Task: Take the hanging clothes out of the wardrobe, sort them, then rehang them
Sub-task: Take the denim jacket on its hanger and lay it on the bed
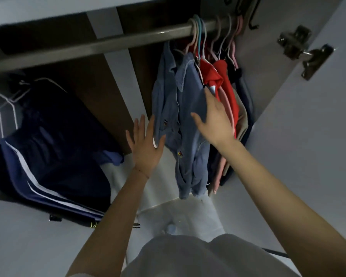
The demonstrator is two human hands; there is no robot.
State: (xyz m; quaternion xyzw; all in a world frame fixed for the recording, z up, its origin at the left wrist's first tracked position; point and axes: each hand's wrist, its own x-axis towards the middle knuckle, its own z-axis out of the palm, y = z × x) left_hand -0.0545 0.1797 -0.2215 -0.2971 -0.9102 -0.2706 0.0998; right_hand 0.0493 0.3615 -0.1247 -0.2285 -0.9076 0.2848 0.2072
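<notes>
1. Head view: the clothes hang bunched at the right end of the rail (88, 48) on hangers (198, 33), with the denim shirt (180, 108) outermost.
2. The right hand (216, 120) has its grip released. Its straight fingers slip between the denim shirt and the red top (226, 86), likely to part them.
3. The left hand (146, 144), also released and spread, waits at the shirt's left edge, probably to gather it.
</notes>
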